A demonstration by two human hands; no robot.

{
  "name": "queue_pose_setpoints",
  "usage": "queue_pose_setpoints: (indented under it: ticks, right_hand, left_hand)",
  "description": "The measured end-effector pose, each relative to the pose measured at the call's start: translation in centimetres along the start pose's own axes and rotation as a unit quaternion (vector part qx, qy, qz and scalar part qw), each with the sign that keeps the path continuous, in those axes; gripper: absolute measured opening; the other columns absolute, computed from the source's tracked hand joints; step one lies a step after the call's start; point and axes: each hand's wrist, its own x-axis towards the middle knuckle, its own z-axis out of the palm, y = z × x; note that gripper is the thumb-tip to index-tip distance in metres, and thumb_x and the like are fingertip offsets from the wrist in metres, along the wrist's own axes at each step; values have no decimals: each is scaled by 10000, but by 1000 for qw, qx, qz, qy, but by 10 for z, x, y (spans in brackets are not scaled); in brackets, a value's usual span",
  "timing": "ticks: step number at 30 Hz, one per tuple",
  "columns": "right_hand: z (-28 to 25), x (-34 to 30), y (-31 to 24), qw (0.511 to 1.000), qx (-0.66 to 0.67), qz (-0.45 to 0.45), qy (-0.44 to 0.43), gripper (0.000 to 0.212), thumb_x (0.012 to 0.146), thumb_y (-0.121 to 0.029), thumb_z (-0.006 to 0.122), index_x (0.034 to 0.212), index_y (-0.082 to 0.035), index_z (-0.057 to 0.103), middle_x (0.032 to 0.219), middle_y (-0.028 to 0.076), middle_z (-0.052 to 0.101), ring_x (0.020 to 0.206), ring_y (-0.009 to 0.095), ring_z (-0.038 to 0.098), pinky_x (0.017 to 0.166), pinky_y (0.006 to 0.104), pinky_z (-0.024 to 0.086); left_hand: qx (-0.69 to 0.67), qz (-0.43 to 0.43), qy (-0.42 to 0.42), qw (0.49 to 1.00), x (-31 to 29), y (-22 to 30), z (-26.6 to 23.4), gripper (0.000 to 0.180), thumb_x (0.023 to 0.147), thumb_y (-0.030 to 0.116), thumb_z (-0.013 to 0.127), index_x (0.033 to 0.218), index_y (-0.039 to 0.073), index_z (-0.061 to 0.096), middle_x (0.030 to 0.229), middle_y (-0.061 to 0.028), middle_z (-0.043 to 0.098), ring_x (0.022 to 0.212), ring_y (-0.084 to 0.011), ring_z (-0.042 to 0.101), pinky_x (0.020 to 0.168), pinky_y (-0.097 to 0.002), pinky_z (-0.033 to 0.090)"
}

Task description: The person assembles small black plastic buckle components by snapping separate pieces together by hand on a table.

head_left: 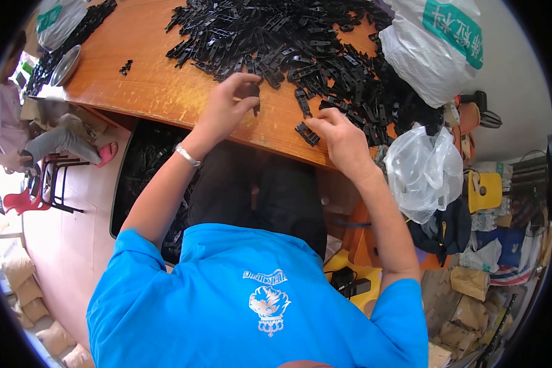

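Black parts (227, 34) lay heaped on the tabletop (135, 80) beyond both hands. The left hand (225, 109) pinched a slim piece—long axis toward the body; the nearer right hand (345, 142) met a slanting clip (306, 134) left of its fingertips—whether gripped, one could not tell.

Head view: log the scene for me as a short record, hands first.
Left hand: small black piece between thumb and fingers, details blurred
Right hand: fingertips at a short black part near the table's front edge; grip unclear
Work surface: wooden table
Pile: many black plastic parts at the far side
Right side: white bag with green panel, clear plastic bag
Left side: metal bowl, seated person
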Motion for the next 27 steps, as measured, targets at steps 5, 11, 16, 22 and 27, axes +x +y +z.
queue_pose_setpoints:
  ticks: [5, 11, 16, 22, 27]
  right_hand:
    - [-8, 14, 3, 979, -75, -168, -90, 374, 861, 4, 720, 1210, -123, 761, 1318, 91, 658, 1150, 312, 676, 967, 416, 587]
    - [2, 22, 12, 968, -64, -167, -177, 321, 863, -65, 776, 1181, -73, 736, 1225, 86, 700, 1127, 311, 686, 940, 432, 576]
    - [3, 13, -44, 987, 155, -44, -13, 303, 930, -99, 784, 1199, 13, 700, 1043, 158, 716, 883, 357, 726, 787, 425, 588]
    - [16, 10, -77, 984, 172, -22, 33, 321, 926, -132, 767, 1236, -56, 740, 995, 122, 688, 967, 336, 682, 803, 447, 570]
    - [11, 5, -84, 991, 126, -36, 11, 314, 904, -136, 786, 1208, -66, 746, 977, 107, 670, 959, 326, 676, 793, 444, 571]
  left_hand:
    - [-435, -232, -51, 868, -37, 12, -18, 365, 1033, 119, 736, 1371, 33, 628, 1126, -24, 688, 1089, -131, 703, 944, -293, 627]
    - [-514, -245, -69, 819, -63, 9, -15, 372, 1035, 140, 737, 1369, 33, 618, 1223, -95, 731, 1111, -195, 738, 972, -314, 601]
    - [-511, -235, -51, 825, -74, 20, -4, 358, 1016, 93, 749, 1352, 41, 636, 1182, -73, 729, 1070, -175, 746, 946, -295, 619]
    - [-504, -194, -33, 841, -83, 35, 13, 349, 994, 55, 759, 1323, 27, 646, 1165, -94, 751, 1081, -190, 745, 947, -319, 611]
    - [-499, -213, -17, 840, -93, 38, 16, 357, 998, 38, 743, 1336, 22, 628, 1187, -114, 747, 1077, -196, 744, 946, -324, 612]
